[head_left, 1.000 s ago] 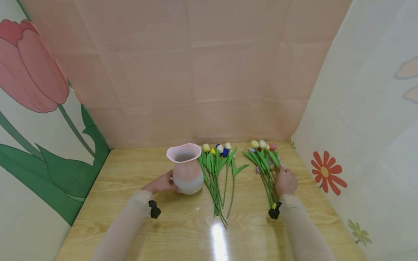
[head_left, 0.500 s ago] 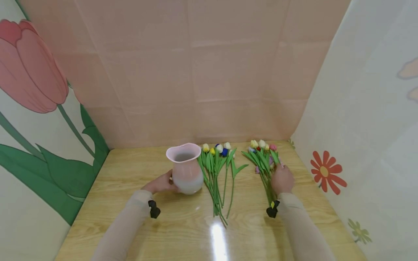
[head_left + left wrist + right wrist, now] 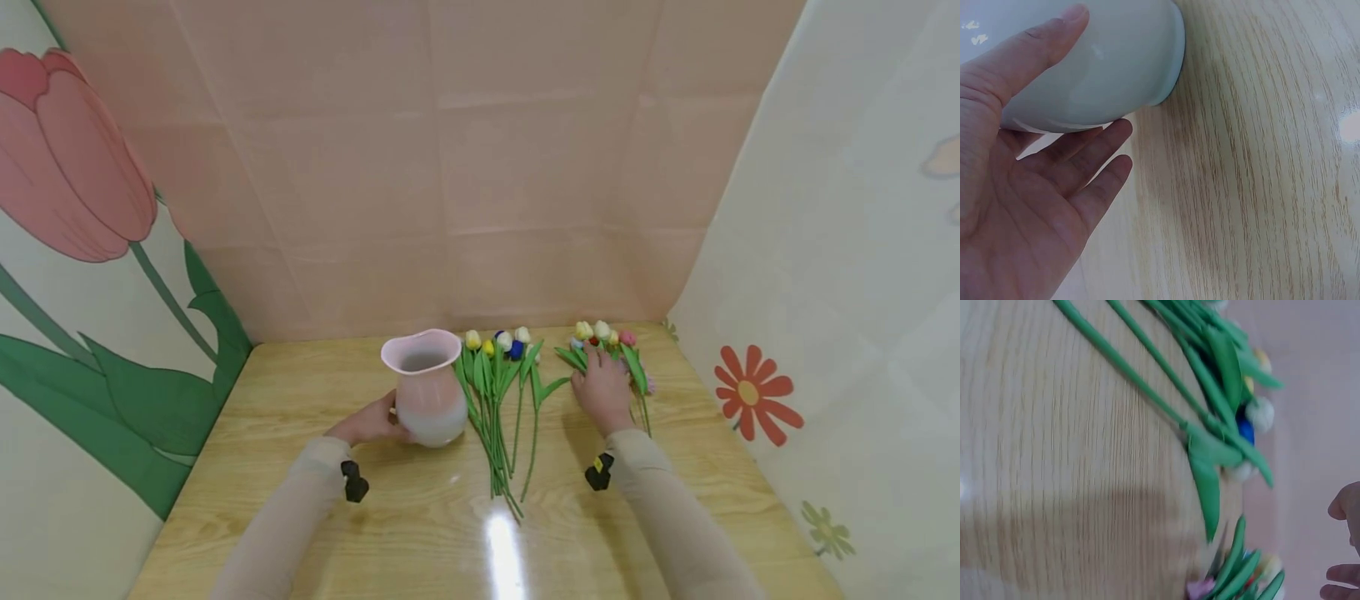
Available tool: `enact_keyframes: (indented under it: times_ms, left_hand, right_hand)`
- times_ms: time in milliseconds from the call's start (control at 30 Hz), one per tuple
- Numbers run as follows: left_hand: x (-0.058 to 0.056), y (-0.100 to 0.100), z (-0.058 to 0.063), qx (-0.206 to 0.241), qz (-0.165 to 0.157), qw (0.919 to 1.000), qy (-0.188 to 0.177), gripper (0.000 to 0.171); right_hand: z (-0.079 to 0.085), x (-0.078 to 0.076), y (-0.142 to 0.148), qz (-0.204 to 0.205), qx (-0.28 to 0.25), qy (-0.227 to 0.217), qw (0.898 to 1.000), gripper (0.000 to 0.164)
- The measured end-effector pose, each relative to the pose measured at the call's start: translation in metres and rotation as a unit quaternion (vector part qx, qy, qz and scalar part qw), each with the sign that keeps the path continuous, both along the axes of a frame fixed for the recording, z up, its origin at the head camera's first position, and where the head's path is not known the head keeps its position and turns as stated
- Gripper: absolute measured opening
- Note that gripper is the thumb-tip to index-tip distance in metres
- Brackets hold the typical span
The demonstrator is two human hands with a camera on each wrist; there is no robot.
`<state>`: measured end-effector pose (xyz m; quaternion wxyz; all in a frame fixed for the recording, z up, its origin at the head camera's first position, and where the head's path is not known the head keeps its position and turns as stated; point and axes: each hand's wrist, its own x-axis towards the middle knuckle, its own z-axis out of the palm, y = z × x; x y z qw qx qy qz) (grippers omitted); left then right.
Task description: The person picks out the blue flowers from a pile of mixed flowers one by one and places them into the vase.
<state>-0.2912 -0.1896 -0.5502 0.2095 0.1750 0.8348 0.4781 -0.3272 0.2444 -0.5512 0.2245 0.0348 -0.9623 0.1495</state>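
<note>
A vase (image 3: 433, 408) with a wavy pink rim and pale lower body stands on the wooden table, left of the middle. My left hand (image 3: 371, 421) holds its left side, thumb laid along the body and fingers behind, as the left wrist view shows (image 3: 1029, 206). My right hand (image 3: 606, 392) is over the right bunch of tulips (image 3: 602, 332), covering much of its leaves and stems. Its fingers (image 3: 1344, 592) are spread apart at the edge of the right wrist view. The bunch has cream, yellow, red and pink heads, plus small purple flowers.
Just right of the vase lies a second bunch of tulips (image 3: 491, 400), with white, yellow and blue heads and long green stems. One tulip stem (image 3: 534, 442) lies apart at its right. A pink backdrop (image 3: 480, 208) rises behind the table (image 3: 420, 533), with patterned sheets on both sides.
My right hand has moved left and slightly away from me, from the right bunch's outer stems to over its leaves. The left hand and the vase have stayed put.
</note>
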Motion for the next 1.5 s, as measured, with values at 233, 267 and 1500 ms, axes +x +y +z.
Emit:
enact_keyframes:
  times_ms: [233,267,1500]
  left_hand:
    - [0.002,0.001,0.002,-0.004,0.002,1.0,0.004,0.083]
    - [0.002,0.001,0.003,-0.004,0.002,1.0,0.005,0.083]
    - [0.001,0.0,-0.001,-0.003,0.003,1.0,0.007,0.081]
  right_hand:
    - [-0.001,0.007,-0.029,0.022,0.034,-0.021,0.999,0.054]
    - [-0.004,0.008,-0.033,0.025,0.034,-0.034,0.999,0.052]
    - [-0.061,0.022,-0.056,-0.064,-0.112,-0.199,0.971,0.032]
